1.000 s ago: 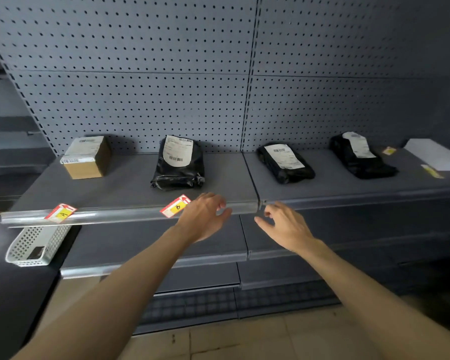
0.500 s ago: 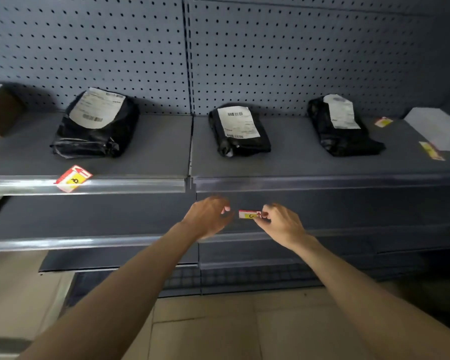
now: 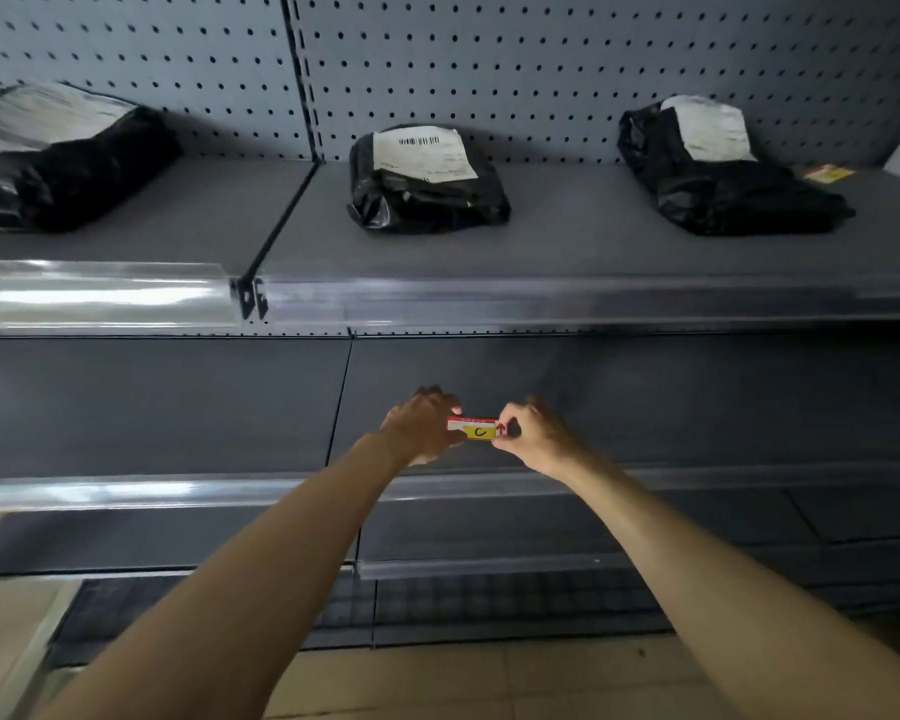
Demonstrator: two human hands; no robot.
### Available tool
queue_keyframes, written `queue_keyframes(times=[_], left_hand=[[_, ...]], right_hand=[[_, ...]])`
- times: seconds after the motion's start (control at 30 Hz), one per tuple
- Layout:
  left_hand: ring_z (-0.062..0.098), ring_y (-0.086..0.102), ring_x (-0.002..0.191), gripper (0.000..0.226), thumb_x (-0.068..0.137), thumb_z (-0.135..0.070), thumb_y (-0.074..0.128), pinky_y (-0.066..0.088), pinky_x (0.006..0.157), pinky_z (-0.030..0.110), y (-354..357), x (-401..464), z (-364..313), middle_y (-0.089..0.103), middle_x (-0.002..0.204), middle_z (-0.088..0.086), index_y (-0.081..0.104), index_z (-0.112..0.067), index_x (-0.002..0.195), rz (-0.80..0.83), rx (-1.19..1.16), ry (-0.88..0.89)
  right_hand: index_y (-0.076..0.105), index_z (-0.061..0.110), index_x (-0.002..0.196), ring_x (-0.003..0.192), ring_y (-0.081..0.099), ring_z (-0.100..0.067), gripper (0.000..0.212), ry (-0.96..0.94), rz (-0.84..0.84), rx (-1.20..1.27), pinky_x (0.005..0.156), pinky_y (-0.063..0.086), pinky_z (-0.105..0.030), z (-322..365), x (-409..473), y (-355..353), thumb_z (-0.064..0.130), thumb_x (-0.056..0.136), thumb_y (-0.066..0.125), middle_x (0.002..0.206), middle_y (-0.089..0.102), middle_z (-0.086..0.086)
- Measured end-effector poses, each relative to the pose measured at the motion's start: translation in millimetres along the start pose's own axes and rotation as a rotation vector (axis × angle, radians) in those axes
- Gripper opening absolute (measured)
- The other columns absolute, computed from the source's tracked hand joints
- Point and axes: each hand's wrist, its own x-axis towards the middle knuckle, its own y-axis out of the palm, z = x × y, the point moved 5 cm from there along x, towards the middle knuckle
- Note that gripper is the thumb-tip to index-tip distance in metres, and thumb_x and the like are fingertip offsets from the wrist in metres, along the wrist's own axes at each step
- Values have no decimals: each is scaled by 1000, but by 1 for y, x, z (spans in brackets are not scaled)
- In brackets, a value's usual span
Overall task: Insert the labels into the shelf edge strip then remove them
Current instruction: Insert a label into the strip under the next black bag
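Both hands pinch one label (image 3: 478, 429): left hand (image 3: 423, 427) and right hand (image 3: 535, 434), each grip closed on an end.

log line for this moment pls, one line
phase: label in hand, not yet in strip | left hand: pinching left end of label | right hand: pinching right end | shelf edge strip: no label seen

Three black parcels sit on the top shelf (image 3: 567, 241) before me: one at left (image 3: 68, 163), one at centre (image 3: 422, 184), one at right (image 3: 723, 174). Two labels are in sight, one (image 3: 476, 428) between my two hands, left (image 3: 419, 428) and right (image 3: 536, 436), the other (image 3: 827, 174) far right. Three clear edge strips run below.
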Motion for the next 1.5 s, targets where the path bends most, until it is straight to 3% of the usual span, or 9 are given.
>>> queue_keyframes(times=[0.17, 0.37, 0.53, 0.63, 0.73, 0.83, 1.17, 1.33, 1.5], left_hand=[[24, 32, 134, 59, 83, -44, 68, 28, 114, 46, 31, 36, 17, 42, 144, 2, 47, -25, 135, -7, 82, 5], [24, 40, 126, 45, 76, -35, 77, 36, 108, 44, 36, 41, 28, 51, 131, 4, 60, -21, 116, -50, -44, -57], [24, 66, 84, 11, 81, -13, 73, 55, 74, 32, 6, 11, 17, 72, 95, 10, 68, -11, 90, -147, -335, 10], [24, 68, 84, 10, 85, -17, 69, 56, 75, 33, -24, -21, 6, 73, 94, 7, 72, -13, 93, -135, -295, 19], [23, 67, 85, 10, 86, -19, 64, 55, 76, 33, -59, -58, -6, 72, 94, 6, 72, -16, 92, -121, -260, -6], [26, 67, 86, 11, 87, -18, 62, 56, 77, 38, -94, -96, -21, 72, 94, 8, 72, -13, 91, -90, -229, -4], [15, 61, 86, 5, 86, -28, 64, 49, 72, 30, -214, -157, -56, 68, 94, -3, 68, -26, 85, -191, -232, -23], [25, 51, 108, 21, 88, -15, 57, 47, 87, 41, -236, -158, -62, 62, 112, 6, 64, -14, 108, -366, -7, 52], [26, 49, 111, 38, 85, -7, 53, 43, 96, 40, -220, -157, -63, 57, 125, 3, 60, -15, 122, -398, 92, 60]], right_hand=[[51, 9, 123, 105, 51, -29, 57, 55, 83, 87, 94, 42, -33, -17, 35, 31, 31, 77, 77, 119, 38, -15], [58, 16, 81, 93, 55, -23, 28, 108, 50, 202, 69, 44, -28, -21, 43, 29, 20, 67, 82, 103, 55, -11], [63, 9, 88, 77, 55, -20, 18, 16, -43, 360, 59, 40, -25, -2, 27, 15, 2, 75, 72, 85, 60, -7], [71, 10, 86, 66, 55, -12, 10, -34, -94, 344, 54, 37, -15, 19, 4, -4, 5, 78, 70, 80, 67, -5], [71, 13, 90, 55, 54, 0, 7, -11, -79, 415, 52, 40, -18, 45, -30, -27, 10, 84, 68, 75, 66, 3], [69, 13, 94, 40, 49, -4, 8, 34, -27, 478, 39, 40, -18, 77, -63, -56, 10, 88, 64, 68, 62, 1], [70, 8, 96, 52, 59, -9, 12, -43, -25, 518, 52, 46, -26, 164, -117, -176, 7, 89, 61, 71, 65, -3], [71, 7, 92, 62, 56, -14, 12, -97, -196, 462, 58, 45, -26, 185, -99, -222, 4, 88, 60, 75, 60, 1], [71, 4, 93, 73, 51, -11, 13, -122, -321, 388, 60, 38, -7, 184, -83, -235, 2, 89, 59, 86, 58, -3]])
